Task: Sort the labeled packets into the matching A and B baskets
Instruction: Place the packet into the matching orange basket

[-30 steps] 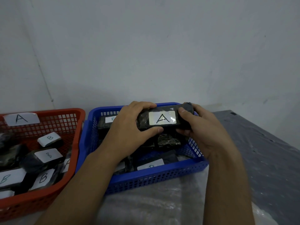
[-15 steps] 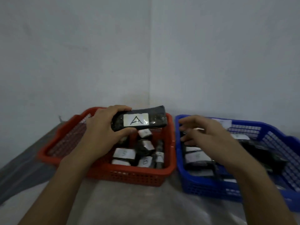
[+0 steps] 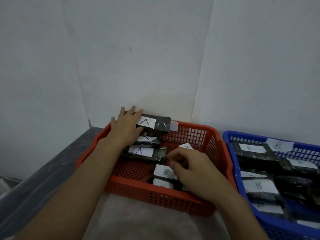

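1. Gripping the top A packet at its left end, the left hand had its 4 fingers laid close together over the packet's far edge. Its thumb was pressed against the near edge, beside the white label.
2. That packet lay at the far-left corner of the red basket, resting on top of 2 more A packets stacked beneath it. Its right end covered part of a white tag on the basket's far rim.
3. The right hand was inside the same basket, toward its right side. Its fingers were curled, and the thumb and forefinger were drawn toward each other just above a B packet.
4. Whether those fingertips pinched the packet or only hovered at its edge could not be told, since the spot was dim and partly hidden by the hand.
5. A second B label showed beyond the right hand's knuckles, and a third lay against the basket's near wall.
6. The blue basket stood just beside the red one on its right. It held several dark B packets, and a B tag was fixed to its far rim.
7. Both baskets sat on a pale plastic sheet in the corner of 2 grey-white walls.
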The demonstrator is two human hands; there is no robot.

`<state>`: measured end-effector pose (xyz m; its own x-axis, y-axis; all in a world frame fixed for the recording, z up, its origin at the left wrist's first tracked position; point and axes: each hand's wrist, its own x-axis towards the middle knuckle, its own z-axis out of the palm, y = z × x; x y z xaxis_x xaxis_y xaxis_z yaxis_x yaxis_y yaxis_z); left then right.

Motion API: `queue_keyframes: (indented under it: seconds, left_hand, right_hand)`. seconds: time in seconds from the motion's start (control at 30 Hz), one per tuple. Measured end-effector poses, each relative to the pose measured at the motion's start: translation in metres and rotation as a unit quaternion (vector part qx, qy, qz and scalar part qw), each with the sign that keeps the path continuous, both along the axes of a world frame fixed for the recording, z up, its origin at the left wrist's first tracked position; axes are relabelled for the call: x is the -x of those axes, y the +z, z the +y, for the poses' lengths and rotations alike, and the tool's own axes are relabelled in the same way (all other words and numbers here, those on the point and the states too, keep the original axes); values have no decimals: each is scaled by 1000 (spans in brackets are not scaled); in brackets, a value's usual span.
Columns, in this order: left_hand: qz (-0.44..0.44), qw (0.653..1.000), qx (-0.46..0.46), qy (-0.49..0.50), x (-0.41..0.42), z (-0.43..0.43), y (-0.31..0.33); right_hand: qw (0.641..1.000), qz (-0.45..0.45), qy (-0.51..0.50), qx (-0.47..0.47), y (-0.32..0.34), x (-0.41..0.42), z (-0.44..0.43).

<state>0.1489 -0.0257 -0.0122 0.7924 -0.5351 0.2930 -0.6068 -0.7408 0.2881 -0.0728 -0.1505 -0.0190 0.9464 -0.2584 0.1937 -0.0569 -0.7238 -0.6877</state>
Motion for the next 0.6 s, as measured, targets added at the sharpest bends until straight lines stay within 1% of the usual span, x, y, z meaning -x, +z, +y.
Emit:
queue_keyframes:
  seconds: [0.03, 0.1, 0.2, 0.37, 0.43, 0.5, 0.53, 0.6]
  left_hand:
    - [0, 1000, -18, 15, 1, -1, -2]
    - [-12, 999, -21, 23, 5, -3, -2]
    - [-39, 999, 11, 16, 14, -3, 3]
    - [-51, 997, 58, 1, 28, -2, 10]
    - [-80, 994, 75, -9, 36, -4, 13]
    - [-112, 987, 100, -47, 47, -10, 16]
    - [-113, 984, 115, -81, 55, -15, 17]
    - [-67, 977, 128, -154, 72, -27, 17]
  right_hand:
    - [1000, -2, -1, 4, -1, 0, -1]
    - [1000, -4, -4, 9, -1, 1, -3]
    - [1000, -4, -1, 6, -1, 0, -3]
    - [1000, -13, -9, -3, 1, 1, -4]
    - [999, -28, -22, -40, 2, 1, -6]
    - [993, -40, -52, -100, 5, 2, -11]
    - [990, -45, -74, -114, 7, 4, -15]
    - [986, -59, -126, -96, 12, 10, -25]
